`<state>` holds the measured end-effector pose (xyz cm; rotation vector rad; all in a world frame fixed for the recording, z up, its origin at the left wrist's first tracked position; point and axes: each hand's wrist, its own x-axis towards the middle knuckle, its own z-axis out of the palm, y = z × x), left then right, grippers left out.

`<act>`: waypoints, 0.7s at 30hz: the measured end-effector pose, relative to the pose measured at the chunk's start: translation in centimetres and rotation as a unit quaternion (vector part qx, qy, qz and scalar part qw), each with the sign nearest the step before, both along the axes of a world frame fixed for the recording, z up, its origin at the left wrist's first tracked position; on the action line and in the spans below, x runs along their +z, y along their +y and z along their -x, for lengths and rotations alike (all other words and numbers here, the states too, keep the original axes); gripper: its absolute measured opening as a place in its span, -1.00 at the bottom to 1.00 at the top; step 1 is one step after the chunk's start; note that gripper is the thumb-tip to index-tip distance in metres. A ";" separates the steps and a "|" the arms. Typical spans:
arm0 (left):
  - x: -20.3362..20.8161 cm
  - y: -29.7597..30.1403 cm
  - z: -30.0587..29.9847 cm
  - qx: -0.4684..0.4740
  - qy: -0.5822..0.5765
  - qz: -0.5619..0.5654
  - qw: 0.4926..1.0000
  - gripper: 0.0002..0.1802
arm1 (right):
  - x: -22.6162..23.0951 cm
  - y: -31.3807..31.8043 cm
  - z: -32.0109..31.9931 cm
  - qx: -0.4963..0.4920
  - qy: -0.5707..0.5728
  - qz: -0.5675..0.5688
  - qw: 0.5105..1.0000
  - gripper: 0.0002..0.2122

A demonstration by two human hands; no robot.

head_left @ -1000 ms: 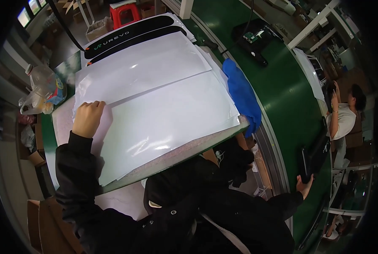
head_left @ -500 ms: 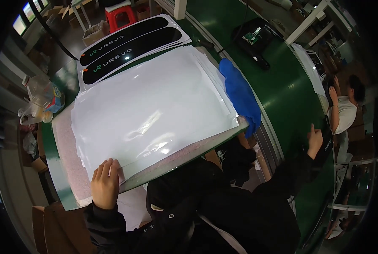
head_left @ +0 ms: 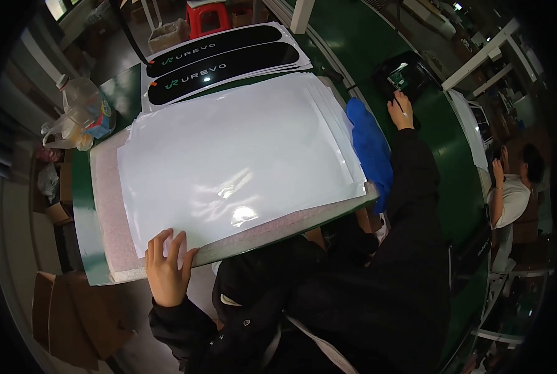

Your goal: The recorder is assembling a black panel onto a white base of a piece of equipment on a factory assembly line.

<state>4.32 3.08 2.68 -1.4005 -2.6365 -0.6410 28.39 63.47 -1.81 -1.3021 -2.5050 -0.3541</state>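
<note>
A stack of glossy white sheets lies on a pale padded board. At its near left corner, my left hand rests with fingers spread on the sheet edge and the thumb apart. My right hand is stretched far forward over the green bench, beside a black plastic housing that bears a green circuit board. Its fingers look curled, and a thin dark strip crosses them; what they hold is too small to make out. Between the stack and my right arm lies a blue cloth.
Behind the stack lie long black rounded panels on white backing. Plastic jugs stand at the left edge. A red stool is beyond the bench. At the far right another person works. Cardboard boxes sit at lower left.
My right hand has swung from the right side of the bench forward and leftward to the black housing. My left fingers have spread at the sheet corner. The whole view has shifted slightly.
</note>
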 end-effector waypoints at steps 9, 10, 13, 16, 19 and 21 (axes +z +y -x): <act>0.5 0.5 -0.1 -0.002 0.007 -0.012 1.000 -0.63 | 5.6 -4.8 -4.0 -0.034 0.087 -0.246 0.965 -0.64; 0.2 0.6 0.1 0.000 0.002 -0.008 1.000 -0.63 | 6.7 -5.1 -5.0 -0.016 0.089 -0.299 0.950 -0.62; 0.1 0.7 0.1 -0.003 -0.007 -0.006 1.000 -0.65 | 12.6 -10.4 -7.1 -0.024 0.150 -0.337 0.929 -0.56; 0.5 1.1 -0.1 -0.006 0.005 -0.014 1.000 -0.66 | 17.3 -16.0 -12.4 -0.084 0.222 -0.340 0.910 -0.53; 0.3 1.6 0.6 -0.019 0.001 -0.037 0.999 -0.67 | 20.5 -23.1 -21.6 -0.112 0.293 -0.364 0.877 -0.62; 0.8 2.9 0.0 -0.031 0.007 -0.050 0.998 -0.70 | 19.7 -30.2 -20.2 -0.132 0.503 -0.279 0.807 -0.65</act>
